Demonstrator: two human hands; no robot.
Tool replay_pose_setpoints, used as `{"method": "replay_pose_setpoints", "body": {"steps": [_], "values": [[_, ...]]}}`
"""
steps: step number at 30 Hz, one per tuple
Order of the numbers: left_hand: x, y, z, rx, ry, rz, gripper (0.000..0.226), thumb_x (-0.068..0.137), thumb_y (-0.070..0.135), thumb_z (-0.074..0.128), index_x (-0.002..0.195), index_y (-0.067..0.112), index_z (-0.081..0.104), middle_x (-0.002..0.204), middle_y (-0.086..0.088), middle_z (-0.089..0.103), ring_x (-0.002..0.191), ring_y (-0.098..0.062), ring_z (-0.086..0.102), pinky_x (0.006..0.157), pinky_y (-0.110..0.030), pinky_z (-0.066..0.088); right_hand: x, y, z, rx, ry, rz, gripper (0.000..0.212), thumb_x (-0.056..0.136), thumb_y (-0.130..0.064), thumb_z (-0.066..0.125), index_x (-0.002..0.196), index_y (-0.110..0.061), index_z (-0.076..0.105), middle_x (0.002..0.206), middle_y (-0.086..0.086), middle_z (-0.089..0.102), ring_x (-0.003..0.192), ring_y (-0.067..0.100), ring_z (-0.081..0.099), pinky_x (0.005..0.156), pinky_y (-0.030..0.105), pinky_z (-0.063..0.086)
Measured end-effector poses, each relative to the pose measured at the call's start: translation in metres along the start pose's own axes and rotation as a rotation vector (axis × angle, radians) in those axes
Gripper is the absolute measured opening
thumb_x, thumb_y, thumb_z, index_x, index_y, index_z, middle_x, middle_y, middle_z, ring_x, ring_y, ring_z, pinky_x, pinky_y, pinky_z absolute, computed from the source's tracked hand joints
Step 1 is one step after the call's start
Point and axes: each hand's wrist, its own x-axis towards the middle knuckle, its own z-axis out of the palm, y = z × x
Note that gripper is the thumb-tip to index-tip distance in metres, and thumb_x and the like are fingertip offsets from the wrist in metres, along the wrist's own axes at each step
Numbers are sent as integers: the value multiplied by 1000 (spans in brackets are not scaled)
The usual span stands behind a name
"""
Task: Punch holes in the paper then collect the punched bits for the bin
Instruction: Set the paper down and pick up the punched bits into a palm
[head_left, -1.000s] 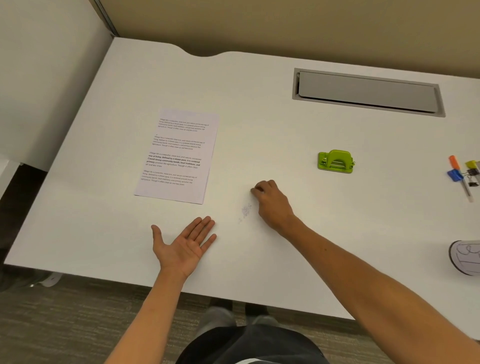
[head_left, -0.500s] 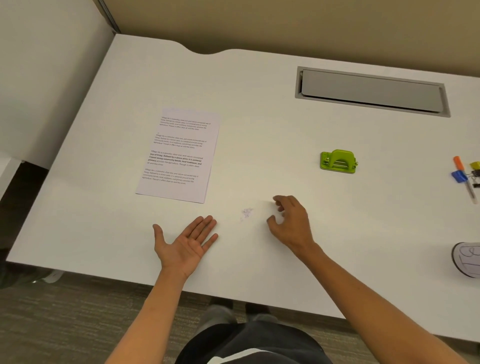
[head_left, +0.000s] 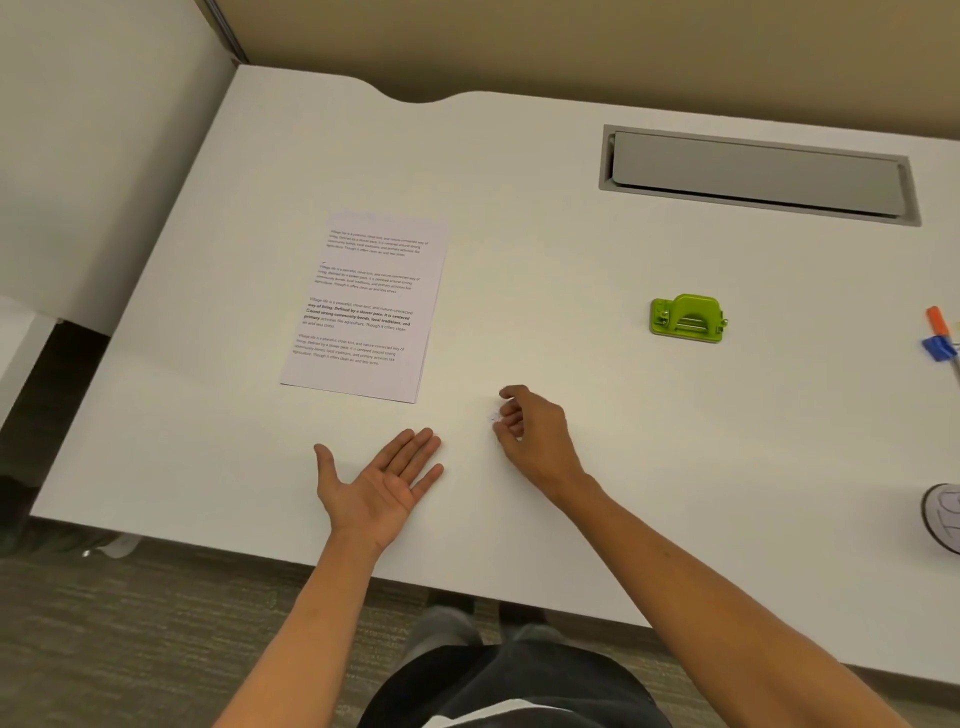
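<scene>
A printed sheet of paper (head_left: 366, 306) lies flat on the white desk (head_left: 571, 249), left of centre. The green hole punch (head_left: 687, 318) stands to its right. A small pale heap of punched bits (head_left: 493, 415) sits on the desk below the paper's right corner. My right hand (head_left: 535, 436) rests on the desk with curled fingertips touching the heap's right side. My left hand (head_left: 382, 480) lies palm up, fingers spread and empty, near the front edge, a short way left of the bits.
A grey cable hatch (head_left: 758, 174) is set into the desk at the back right. Markers and clips (head_left: 940, 340) lie at the right edge, and a round white object (head_left: 945, 517) sits lower right. Partition walls close the left and back.
My right hand swung out to the right, then came back left, and its fingers now curl against the heap of bits. My left hand stayed palm up in place.
</scene>
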Motion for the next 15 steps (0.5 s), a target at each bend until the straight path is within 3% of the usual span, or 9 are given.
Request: {"method": "replay_pose_setpoints", "body": {"steps": [4, 6, 8, 11, 13, 15], "values": [[0, 2, 3, 19, 23, -10, 111, 73, 80, 59, 143, -4, 42, 144, -28, 50, 133, -44, 49, 108, -61, 40, -4, 13, -14, -96, 115, -84, 38, 86, -14, 69, 123, -9, 61, 112, 4, 66, 97, 15, 62, 87, 22, 52], [0, 2, 4, 32, 11, -18, 109, 74, 79, 60, 144, -3, 42, 145, -27, 49, 134, -44, 49, 107, -61, 41, -7, 15, -14, -276, -1, -176, 46, 90, -21, 68, 132, -6, 57, 131, 10, 61, 118, 25, 56, 100, 31, 47], [1, 3, 5, 27, -17, -31, 110, 73, 78, 61, 145, -2, 40, 146, -27, 47, 135, -44, 47, 109, -61, 40, -8, 7, -4, -451, -136, -268, 49, 91, -23, 67, 135, -3, 56, 140, 16, 55, 128, 34, 49, 101, 41, 48], [1, 4, 9, 9, -66, -47, 112, 72, 79, 61, 147, -1, 37, 149, -27, 44, 138, -44, 43, 113, -61, 34, -13, -5, 8, -675, -128, -471, 38, 75, -5, 81, 111, 1, 71, 119, 19, 69, 103, 37, 66, 68, 36, 59], [2, 4, 10, 3, -94, -53, 114, 72, 80, 62, 148, -1, 36, 150, -27, 42, 139, -44, 42, 115, -61, 30, -15, -7, 8, -772, -119, -508, 38, 60, 6, 83, 96, -1, 75, 99, 11, 73, 83, 28, 68, 47, 25, 50], [3, 4, 10, -3, -120, -66, 115, 72, 81, 61, 149, -1, 34, 152, -26, 41, 140, -43, 40, 117, -61, 27, -14, -8, 7, -852, -184, -456, 30, 70, 9, 71, 97, -3, 72, 97, 7, 69, 85, 25, 63, 44, 26, 44]]}}
